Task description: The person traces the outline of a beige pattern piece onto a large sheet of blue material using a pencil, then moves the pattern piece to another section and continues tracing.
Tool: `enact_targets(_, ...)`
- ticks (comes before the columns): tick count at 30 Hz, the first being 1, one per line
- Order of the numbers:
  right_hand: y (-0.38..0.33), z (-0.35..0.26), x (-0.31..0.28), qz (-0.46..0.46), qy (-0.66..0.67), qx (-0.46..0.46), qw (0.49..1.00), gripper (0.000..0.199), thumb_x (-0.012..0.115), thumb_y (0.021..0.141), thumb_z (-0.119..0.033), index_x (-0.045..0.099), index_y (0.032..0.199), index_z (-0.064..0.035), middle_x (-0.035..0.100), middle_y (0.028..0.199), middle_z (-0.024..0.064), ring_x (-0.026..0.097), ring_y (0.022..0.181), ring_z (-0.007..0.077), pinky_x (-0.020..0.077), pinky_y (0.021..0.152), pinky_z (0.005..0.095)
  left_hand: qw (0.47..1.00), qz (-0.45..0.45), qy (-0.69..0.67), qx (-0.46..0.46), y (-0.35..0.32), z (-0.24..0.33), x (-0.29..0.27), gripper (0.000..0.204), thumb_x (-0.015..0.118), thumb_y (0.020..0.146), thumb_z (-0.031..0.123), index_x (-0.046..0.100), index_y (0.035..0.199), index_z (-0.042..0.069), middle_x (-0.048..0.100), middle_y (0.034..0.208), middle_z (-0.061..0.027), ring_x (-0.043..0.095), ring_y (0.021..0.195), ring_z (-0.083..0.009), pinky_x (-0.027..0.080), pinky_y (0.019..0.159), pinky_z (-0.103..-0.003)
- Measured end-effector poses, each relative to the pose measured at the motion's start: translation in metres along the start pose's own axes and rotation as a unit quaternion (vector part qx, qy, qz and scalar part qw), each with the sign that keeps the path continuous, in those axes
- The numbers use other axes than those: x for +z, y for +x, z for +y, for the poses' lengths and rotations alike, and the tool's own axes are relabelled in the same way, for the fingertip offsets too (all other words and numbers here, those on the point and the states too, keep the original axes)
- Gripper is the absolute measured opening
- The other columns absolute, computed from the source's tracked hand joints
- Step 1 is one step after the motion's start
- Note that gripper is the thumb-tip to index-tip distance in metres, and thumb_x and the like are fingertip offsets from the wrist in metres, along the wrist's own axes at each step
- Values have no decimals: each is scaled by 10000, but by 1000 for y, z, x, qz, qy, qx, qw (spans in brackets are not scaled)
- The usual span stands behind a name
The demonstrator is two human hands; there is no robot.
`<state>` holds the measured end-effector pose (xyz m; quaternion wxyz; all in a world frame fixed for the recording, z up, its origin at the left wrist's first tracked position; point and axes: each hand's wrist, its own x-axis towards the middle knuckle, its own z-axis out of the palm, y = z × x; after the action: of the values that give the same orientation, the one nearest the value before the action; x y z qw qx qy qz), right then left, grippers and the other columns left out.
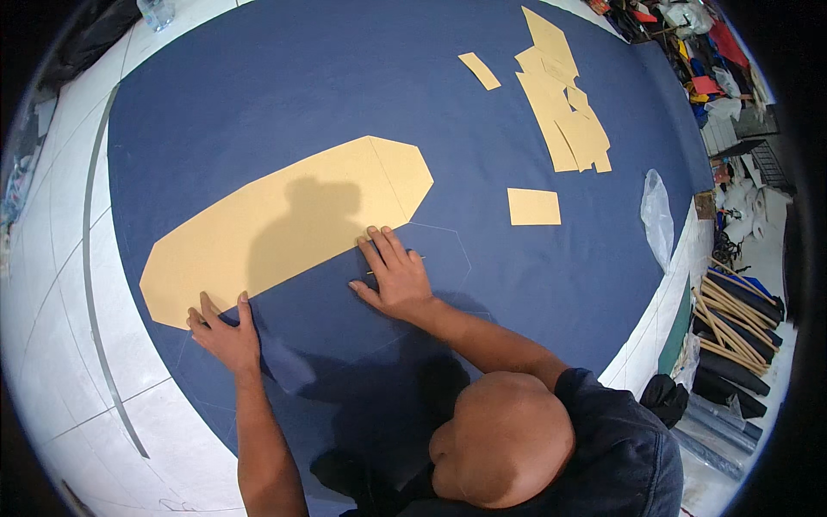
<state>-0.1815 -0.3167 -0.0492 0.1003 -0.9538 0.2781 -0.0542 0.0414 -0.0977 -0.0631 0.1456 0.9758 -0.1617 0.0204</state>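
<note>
left hand (226,336) is touching down, fingers spreading | right hand (398,277) lying flattish, thumb splaying | big yellow card (289,233) slanting, long axis running near-left to far-right

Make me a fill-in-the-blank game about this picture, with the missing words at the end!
1. The big yellow piece lies on cloth that is dark ____.
2. The number of hands touching the big yellow piece is ____.
3. Between the left hand and the right hand, the one nearer the clear plastic bag is the ____ hand.
4. The long grey strip is on the picture's ____ side.

Missing words: blue; two; right; left.
</note>
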Motion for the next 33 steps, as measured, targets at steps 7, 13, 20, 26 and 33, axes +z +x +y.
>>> enact_targets(7,0,0,-2,-13,-8,6,1000,766,672,897,-541,498,1471,-64,441,1545,185,404,1444,332,458,879,430,1000,-5,2,4,-1,1,0,790,695,910,531,464,1497,54,341,1518,-341,342,1432,-496,212,1205,-615)
enact_targets(13,2,-2,-2,-25,-12,13,1000,750,669,903,-528,490,1473,-74,437,1538,191,397,1446,347,462,924,442,1000,0,-6,5,-3,0,2,800,705,900,522,459,1494,46,346,1515,-342,328,1438,-498,221,1201,-623)
enact_targets(20,9,-9,-17,-45,53,39,997,733,734,879,-450,486,1454,-68,439,1513,189,405,1427,386,445,1106,500,996,-9,51,71,7,4,-14,762,713,905,463,481,1456,-9,364,1511,-366,350,1427,-501,300,1181,-553)
enact_targets(26,13,-4,-13,-32,47,18,998,711,727,881,-454,502,1426,-56,430,1505,200,402,1417,401,466,1083,504,990,-88,-101,38,22,14,-17,720,706,898,411,492,1453,5,369,1488,-393,332,1430,-527,328,1182,-538)
enact_targets(33,18,-8,-18,-53,34,18,998,672,740,875,-424,538,1410,-71,461,1474,190,453,1361,378,470,1067,486,990,-143,-9,-1,33,40,-23,987,776,771,604,440,1496,24,235,1569,-388,246,1467,-560,316,1142,-650)
